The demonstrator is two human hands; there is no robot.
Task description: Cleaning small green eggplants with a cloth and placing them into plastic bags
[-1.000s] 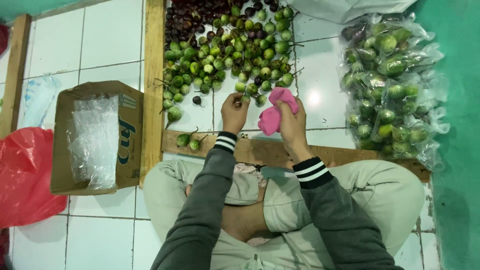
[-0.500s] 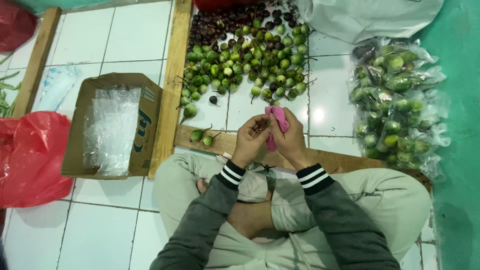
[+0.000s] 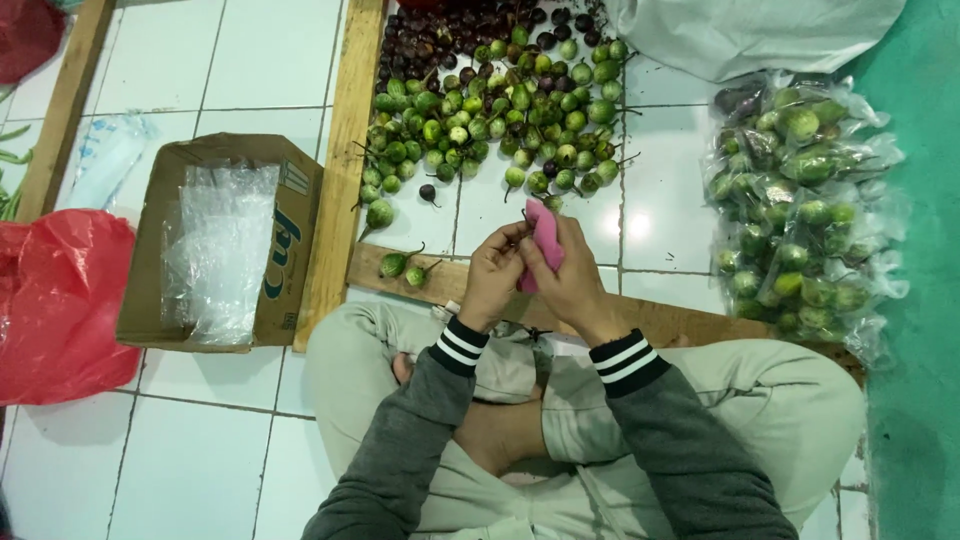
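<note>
Both hands pulled back from fruit pile (image 3: 500, 110) vs 1 s ago, now together over plank (image 3: 660, 320). Right hand (image 3: 570, 280) wraps pink cloth (image 3: 545, 235) w/ fingers curled; left hand (image 3: 495, 275) pinches small fruit against cloth, barely visible. Looks like wiping underway, imo.

Fruit heap (image 3: 490, 110): on floor, ahead of hands.
Bagged fruit (image 3: 800, 210): right of heap.
Cardboard box (image 3: 225, 245): left of upright plank (image 3: 340, 170).
Two loose fruits (image 3: 403, 268): on cross plank (image 3: 640, 315), left of hands.
</note>
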